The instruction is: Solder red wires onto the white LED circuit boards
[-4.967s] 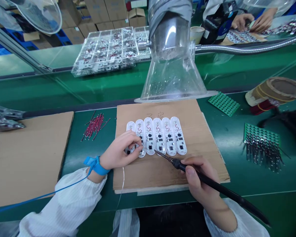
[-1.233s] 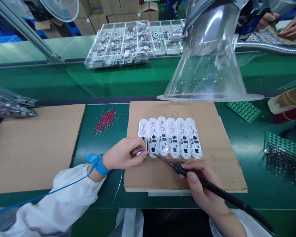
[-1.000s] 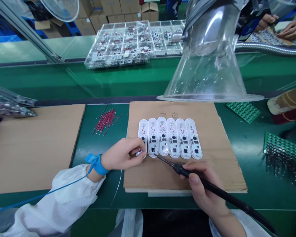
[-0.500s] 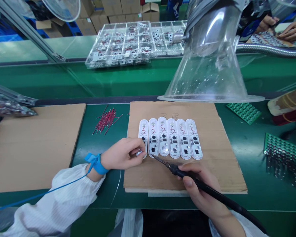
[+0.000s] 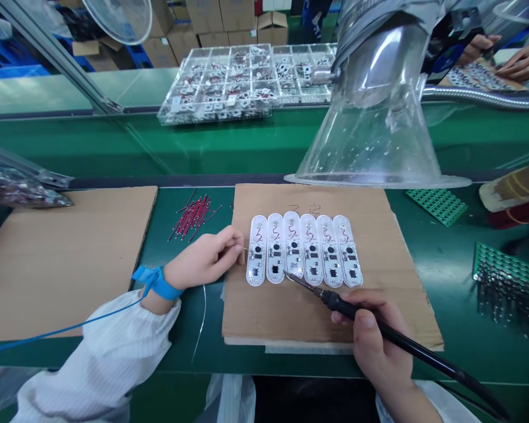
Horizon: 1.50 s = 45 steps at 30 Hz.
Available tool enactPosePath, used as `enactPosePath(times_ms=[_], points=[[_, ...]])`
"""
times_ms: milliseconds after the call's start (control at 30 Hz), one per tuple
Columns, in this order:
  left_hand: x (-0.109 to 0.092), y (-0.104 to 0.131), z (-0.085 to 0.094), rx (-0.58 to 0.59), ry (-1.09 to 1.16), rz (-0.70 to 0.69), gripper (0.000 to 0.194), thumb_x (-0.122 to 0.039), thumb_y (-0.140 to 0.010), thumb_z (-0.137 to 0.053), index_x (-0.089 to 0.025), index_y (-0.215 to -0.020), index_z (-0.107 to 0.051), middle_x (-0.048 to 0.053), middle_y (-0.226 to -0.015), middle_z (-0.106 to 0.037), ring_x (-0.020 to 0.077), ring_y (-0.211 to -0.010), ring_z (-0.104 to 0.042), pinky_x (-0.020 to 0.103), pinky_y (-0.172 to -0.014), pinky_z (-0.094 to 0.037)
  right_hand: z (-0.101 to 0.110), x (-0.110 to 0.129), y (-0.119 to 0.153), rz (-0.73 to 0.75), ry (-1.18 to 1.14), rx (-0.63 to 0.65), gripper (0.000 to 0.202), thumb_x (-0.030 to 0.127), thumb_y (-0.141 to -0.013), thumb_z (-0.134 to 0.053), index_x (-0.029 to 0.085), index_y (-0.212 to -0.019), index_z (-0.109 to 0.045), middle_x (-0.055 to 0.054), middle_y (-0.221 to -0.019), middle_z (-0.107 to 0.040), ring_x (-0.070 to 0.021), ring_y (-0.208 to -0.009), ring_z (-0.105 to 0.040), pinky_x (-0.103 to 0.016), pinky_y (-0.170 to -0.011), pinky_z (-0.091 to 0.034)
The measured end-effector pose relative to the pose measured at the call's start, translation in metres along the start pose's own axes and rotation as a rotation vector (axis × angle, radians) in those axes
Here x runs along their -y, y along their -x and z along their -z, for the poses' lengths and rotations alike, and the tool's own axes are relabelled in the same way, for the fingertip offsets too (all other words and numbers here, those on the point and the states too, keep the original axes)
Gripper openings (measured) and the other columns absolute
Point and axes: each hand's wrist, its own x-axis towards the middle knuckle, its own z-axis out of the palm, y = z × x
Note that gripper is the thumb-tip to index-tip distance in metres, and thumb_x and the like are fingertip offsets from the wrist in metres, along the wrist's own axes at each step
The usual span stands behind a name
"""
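Several white oblong circuit boards [image 5: 293, 247] lie side by side in a row on a cardboard sheet [image 5: 335, 323]. Each bears dark chips and short red wires. My right hand [image 5: 379, 335] grips a soldering iron [image 5: 335, 301] like a pen, its tip by the lower ends of the second and third boards from the left; whether it touches one I cannot tell. Pinched in my left hand [image 5: 211, 255], left of the row, is a thin solder wire [image 5: 203, 320]. Its tail hangs below the hand, and a short end points toward the leftmost board. A blue wrist strap [image 5: 158, 285] circles my left wrist.
Red wires [image 5: 193, 217] lie in a pile behind my left hand. A clear fume hood [image 5: 374, 135] hangs over the back right. Green boards [image 5: 509, 264] sit at right, a divided parts tray [image 5: 229, 82] at the back. Another person's hands [image 5: 522, 61] show top right.
My left hand has moved left and back, away from the leftmost board, with the solder wire. My right hand has shifted right, and the iron's tip has left the second board's lower end.
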Motion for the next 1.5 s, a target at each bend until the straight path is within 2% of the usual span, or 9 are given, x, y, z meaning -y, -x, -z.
enactPosePath(times_ms=[200,400,567,767,833,900,1033,1100,1500], points=[[-0.007,-0.003,-0.01,-0.036,0.051,0.008,0.012,-0.028,-0.116,-0.045,-0.023,-0.111,-0.054,0.002,-0.101,-0.084,0.015,-0.086,-0.079,0.027,-0.076,-0.056,0.0,0.0,0.002,0.01,0.047,-0.039,0.017,0.04,-0.113,-0.065,0.026,-0.11,-0.075,0.0,-0.086,-0.075,-0.0135,-0.067,-0.076,-0.022,-0.064,-0.065],[-0.005,-0.002,-0.012,-0.077,0.04,-0.048,0.011,-0.027,-0.111,-0.056,-0.022,-0.107,-0.065,-0.005,-0.074,-0.068,0.0104,-0.059,-0.055,0.023,-0.059,-0.042,0.004,-0.001,0.007,0.012,0.142,0.017,0.012,0.036,-0.11,-0.068,0.027,-0.109,-0.075,-0.002,-0.091,-0.076,-0.0168,-0.069,-0.075,-0.026,-0.063,-0.065],[-0.009,0.001,-0.017,-0.088,0.067,-0.053,0.007,-0.024,-0.106,-0.059,-0.022,-0.099,-0.059,-0.012,-0.059,-0.045,0.0089,-0.051,-0.038,0.022,-0.051,-0.03,0.007,-0.004,0.008,0.034,0.18,0.098,0.008,0.032,-0.11,-0.068,0.029,-0.113,-0.074,-0.002,-0.093,-0.077,-0.0179,-0.072,-0.076,-0.028,-0.067,-0.065],[-0.011,-0.002,-0.014,-0.041,0.227,0.013,0.016,-0.026,-0.108,-0.057,-0.019,-0.101,-0.07,-0.003,-0.073,-0.067,0.0085,-0.052,-0.051,0.021,-0.051,-0.041,0.008,-0.007,0.009,0.024,0.174,0.085,0.008,0.032,-0.11,-0.068,0.029,-0.114,-0.074,-0.002,-0.098,-0.077,-0.0184,-0.075,-0.077,-0.028,-0.067,-0.066],[-0.011,-0.004,-0.013,0.025,0.292,0.003,0.019,-0.028,-0.108,-0.061,-0.018,-0.1,-0.075,0.002,-0.081,-0.075,0.0107,-0.061,-0.061,0.021,-0.058,-0.048,0.008,-0.006,0.01,0.027,0.152,0.042,0.01,0.034,-0.111,-0.066,0.028,-0.113,-0.074,-0.002,-0.098,-0.076,-0.0177,-0.074,-0.076,-0.028,-0.067,-0.066],[-0.01,-0.004,-0.012,0.048,0.288,-0.038,0.018,-0.027,-0.106,-0.065,-0.017,-0.098,-0.077,0.003,-0.082,-0.076,0.0111,-0.065,-0.061,0.021,-0.06,-0.047,0.008,-0.005,0.011,0.026,0.134,0.014,0.012,0.034,-0.112,-0.064,0.028,-0.113,-0.074,-0.002,-0.097,-0.076,-0.0172,-0.074,-0.076,-0.027,-0.067,-0.066],[-0.01,0.0,-0.013,-0.019,0.264,-0.036,0.013,-0.026,-0.101,-0.069,-0.018,-0.091,-0.068,-0.009,-0.06,-0.047,0.0074,-0.052,-0.035,0.02,-0.05,-0.03,0.003,-0.002,0.014,-0.002,0.154,0.008,0.013,0.036,-0.111,-0.066,0.027,-0.112,-0.074,-0.004,-0.098,-0.076,-0.019,-0.073,-0.075,-0.03,-0.067,-0.066],[-0.01,0.002,-0.013,-0.033,0.259,-0.023,0.015,-0.026,-0.099,-0.07,-0.02,-0.089,-0.061,-0.012,-0.06,-0.037,0.0075,-0.052,-0.03,0.02,-0.049,-0.027,0.0,-0.002,0.016,-0.013,0.169,0.008,0.013,0.037,-0.111,-0.065,0.026,-0.113,-0.073,-0.005,-0.098,-0.077,-0.0202,-0.074,-0.076,-0.032,-0.068,-0.066],[-0.012,-0.001,-0.018,0.02,0.199,-0.036,0.01,-0.024,-0.099,-0.061,-0.022,-0.09,-0.055,-0.012,-0.062,-0.036,0.0073,-0.051,-0.027,0.02,-0.05,-0.024,-0.006,-0.002,0.012,0.029,0.154,0.114,0.009,0.032,-0.111,-0.064,0.028,-0.113,-0.072,-0.003,-0.098,-0.077,-0.0187,-0.072,-0.076,-0.031,-0.066,-0.065]])
